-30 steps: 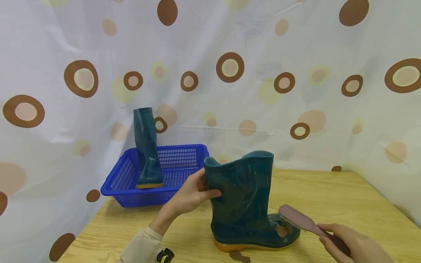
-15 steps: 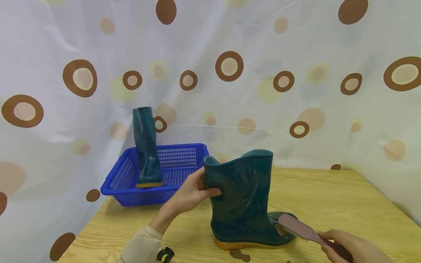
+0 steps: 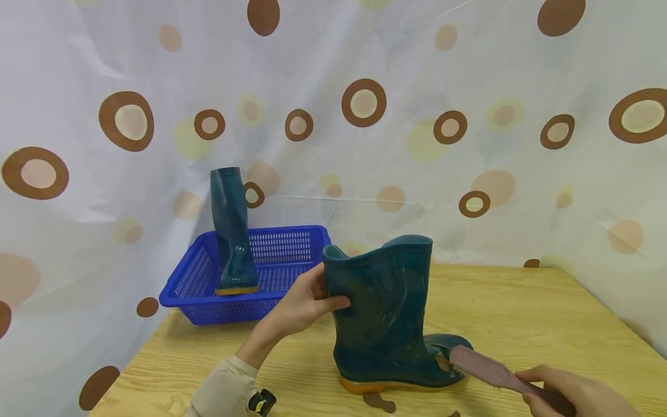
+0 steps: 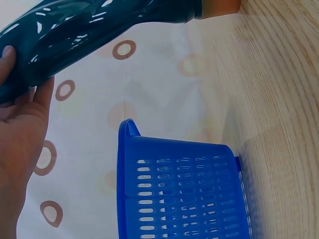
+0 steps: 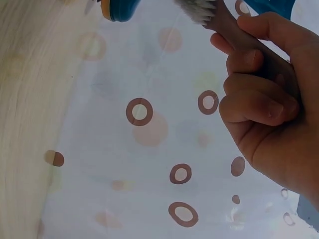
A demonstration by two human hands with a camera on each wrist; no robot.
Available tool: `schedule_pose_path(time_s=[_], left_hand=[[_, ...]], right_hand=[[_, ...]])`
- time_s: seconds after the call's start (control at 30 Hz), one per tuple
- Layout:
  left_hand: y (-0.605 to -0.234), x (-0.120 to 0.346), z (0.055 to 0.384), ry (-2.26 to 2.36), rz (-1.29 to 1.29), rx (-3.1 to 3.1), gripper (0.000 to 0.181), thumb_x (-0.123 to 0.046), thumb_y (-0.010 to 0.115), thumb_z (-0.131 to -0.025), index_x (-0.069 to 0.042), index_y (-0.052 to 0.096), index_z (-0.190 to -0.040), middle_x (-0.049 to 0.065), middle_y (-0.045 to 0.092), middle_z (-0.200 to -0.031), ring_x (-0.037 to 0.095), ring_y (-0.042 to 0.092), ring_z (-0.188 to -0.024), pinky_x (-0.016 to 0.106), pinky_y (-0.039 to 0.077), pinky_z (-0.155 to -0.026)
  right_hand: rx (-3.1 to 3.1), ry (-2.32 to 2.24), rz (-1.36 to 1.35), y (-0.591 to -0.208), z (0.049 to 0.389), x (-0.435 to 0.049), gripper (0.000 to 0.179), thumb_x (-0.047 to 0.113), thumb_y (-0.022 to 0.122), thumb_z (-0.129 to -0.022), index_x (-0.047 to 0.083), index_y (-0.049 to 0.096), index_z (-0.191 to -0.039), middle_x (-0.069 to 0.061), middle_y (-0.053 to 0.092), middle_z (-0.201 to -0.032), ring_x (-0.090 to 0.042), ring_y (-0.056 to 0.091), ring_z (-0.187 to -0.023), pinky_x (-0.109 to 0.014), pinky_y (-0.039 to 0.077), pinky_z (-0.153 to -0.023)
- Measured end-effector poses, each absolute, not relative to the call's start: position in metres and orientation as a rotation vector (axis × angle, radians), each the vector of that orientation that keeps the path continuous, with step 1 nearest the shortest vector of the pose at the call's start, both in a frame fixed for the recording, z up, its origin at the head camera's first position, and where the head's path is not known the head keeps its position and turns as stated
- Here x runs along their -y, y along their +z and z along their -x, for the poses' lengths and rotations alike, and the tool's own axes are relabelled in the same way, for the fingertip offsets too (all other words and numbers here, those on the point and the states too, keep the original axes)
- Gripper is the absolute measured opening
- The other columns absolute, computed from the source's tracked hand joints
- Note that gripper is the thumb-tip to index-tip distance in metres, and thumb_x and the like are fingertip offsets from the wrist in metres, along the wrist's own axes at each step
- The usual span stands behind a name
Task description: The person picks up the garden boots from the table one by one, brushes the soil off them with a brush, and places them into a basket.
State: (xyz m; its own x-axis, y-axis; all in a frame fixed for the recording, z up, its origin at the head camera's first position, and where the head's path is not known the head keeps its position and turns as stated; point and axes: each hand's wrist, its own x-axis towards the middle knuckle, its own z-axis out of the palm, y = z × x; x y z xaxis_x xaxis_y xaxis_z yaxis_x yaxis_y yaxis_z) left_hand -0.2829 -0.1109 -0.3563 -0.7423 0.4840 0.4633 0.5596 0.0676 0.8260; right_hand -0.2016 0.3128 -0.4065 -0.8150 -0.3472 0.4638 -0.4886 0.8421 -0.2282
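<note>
A dark teal rubber boot (image 3: 380, 313) with an orange sole stands upright on the table, its toe to the right. My left hand (image 3: 307, 304) grips the back of its shaft near the top, thumb on the near side; the left wrist view also shows this hand (image 4: 22, 129) on the glossy boot (image 4: 99, 37). By its handle my right hand (image 3: 573, 391) holds a mauve scrubbing brush (image 3: 484, 368), whose head lies at the boot's toe. White bristles show in the right wrist view, where the right hand's (image 5: 274, 94) fingers curl round the handle. A brown patch (image 3: 443, 362) marks the toe.
A blue perforated basket (image 3: 182, 302) stands at the back left, with a second teal boot (image 3: 233, 237) upright in it. Brown flat bits (image 3: 379, 402) lie on the wooden table (image 3: 521, 313) before the boot. A patterned curtain (image 3: 406, 58) hangs behind.
The brush head moved down and toward me over the toe, then slightly right. Its handle and my right hand shifted right. The left hand keeps its grip on the boot.
</note>
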Motion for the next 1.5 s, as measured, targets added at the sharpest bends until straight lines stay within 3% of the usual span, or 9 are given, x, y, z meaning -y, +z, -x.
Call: schedule_pose_path(time_s=[0.23,0.37,0.53,0.67,0.9,1.07,1.33,1.5], left_hand=[[-0.356,0.110,0.283,-1.799,1.101,2.243,0.047,-0.005,0.067,-0.093,-0.006,0.048,-0.136,0.023,0.062,-0.127,0.033,0.067,-0.110,0.036,0.059,-0.091],[-0.355,0.110,0.282,-1.799,1.102,2.236,0.047,-0.004,0.067,-0.093,-0.005,0.048,-0.136,0.023,0.062,-0.126,0.033,0.068,-0.109,0.036,0.059,-0.090],[-0.355,0.110,0.282,-1.812,1.111,2.226,0.049,-0.003,0.067,-0.093,-0.005,0.047,-0.137,0.024,0.061,-0.127,0.033,0.067,-0.110,0.037,0.059,-0.091],[-0.356,0.111,0.282,-1.804,1.100,2.239,0.049,-0.004,0.067,-0.093,-0.005,0.047,-0.137,0.023,0.062,-0.127,0.033,0.067,-0.110,0.037,0.059,-0.091],[-0.356,0.112,0.281,-1.782,1.079,2.254,0.048,-0.004,0.067,-0.093,-0.005,0.048,-0.137,0.023,0.062,-0.126,0.031,0.068,-0.109,0.037,0.059,-0.091],[-0.354,0.111,0.283,-1.776,1.086,2.243,0.047,-0.003,0.067,-0.092,-0.004,0.048,-0.136,0.022,0.062,-0.126,0.031,0.068,-0.108,0.037,0.059,-0.090],[-0.355,0.111,0.283,-1.778,1.095,2.245,0.046,-0.004,0.067,-0.093,-0.004,0.049,-0.135,0.023,0.063,-0.124,0.032,0.068,-0.107,0.037,0.059,-0.090],[-0.354,0.112,0.282,-1.775,1.068,2.263,0.045,-0.003,0.067,-0.093,-0.004,0.049,-0.135,0.022,0.063,-0.124,0.032,0.068,-0.107,0.037,0.059,-0.089]], right_hand=[[2.817,0.492,-0.425,-0.393,0.202,-0.291,0.024,0.026,0.067,-0.095,0.015,0.069,-0.115,0.019,0.049,-0.060,0.004,0.039,-0.048,-0.019,0.034,-0.047],[2.871,0.476,-0.471,-0.391,0.203,-0.282,0.024,0.028,0.063,-0.098,0.014,0.068,-0.117,0.017,0.048,-0.059,0.003,0.038,-0.048,-0.019,0.033,-0.048],[2.744,0.518,-0.619,-0.403,0.203,-0.284,0.012,0.017,0.069,-0.093,0.015,0.069,-0.105,0.022,0.042,-0.058,0.006,0.033,-0.046,-0.017,0.031,-0.044],[2.654,0.552,-0.758,-0.412,0.203,-0.295,0.014,0.009,0.071,-0.089,0.012,0.068,-0.103,0.027,0.042,-0.062,0.010,0.033,-0.049,-0.016,0.031,-0.044],[2.670,0.575,-0.871,-0.419,0.204,-0.310,0.015,0.012,0.072,-0.090,0.014,0.067,-0.105,0.030,0.047,-0.065,0.013,0.040,-0.052,-0.013,0.033,-0.046],[2.808,0.616,-0.860,-0.410,0.203,-0.318,0.012,0.014,0.066,-0.095,0.012,0.066,-0.107,0.027,0.054,-0.070,0.011,0.046,-0.054,-0.017,0.037,-0.047],[2.639,0.545,-0.752,-0.401,0.195,-0.303,0.019,0.011,0.075,-0.087,0.018,0.069,-0.103,0.026,0.040,-0.061,0.010,0.033,-0.048,-0.016,0.030,-0.044],[2.642,0.494,-0.678,-0.399,0.194,-0.286,0.019,0.016,0.076,-0.087,0.020,0.070,-0.104,0.025,0.041,-0.060,0.008,0.033,-0.048,-0.016,0.031,-0.045]])
